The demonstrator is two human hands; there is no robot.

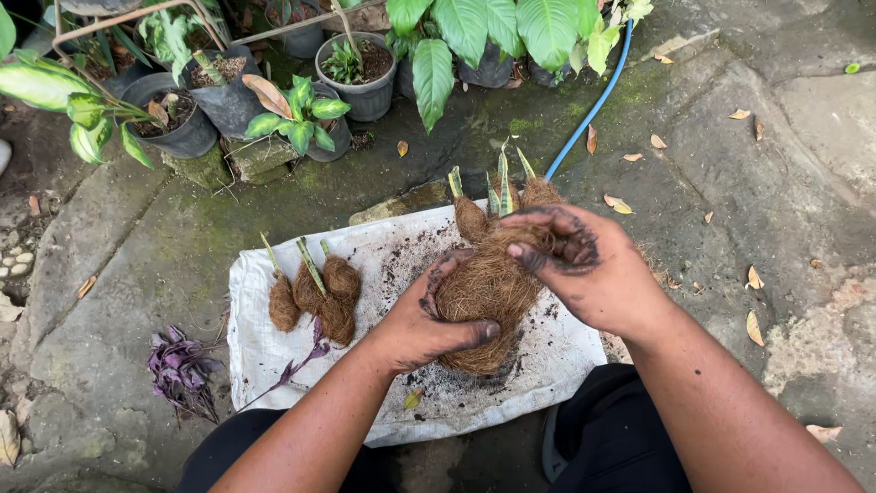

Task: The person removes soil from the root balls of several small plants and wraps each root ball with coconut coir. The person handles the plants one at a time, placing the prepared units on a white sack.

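Just right of the frame's centre, a shaggy ball of brown coconut fibre sits over a white woven sack spread on damp, mossy concrete ground. The left hand cups the ball from the lower left, fingers curled around it, thumb pressed across its front. The right hand rests on its upper right, soil-blackened fingers bent loosely over the top. Green-and-yellow striped leaf cuttings stand just behind it. At the sack's left lie three smaller fibre-wrapped cuttings; dark soil crumbs speckle the cloth. A wilted purple plant lies at lower left. Along the top edge stand grey and black plastic pots of soil and broad-leaved plants, with a blue hose running down from the upper right. Dry leaves dot the right side.
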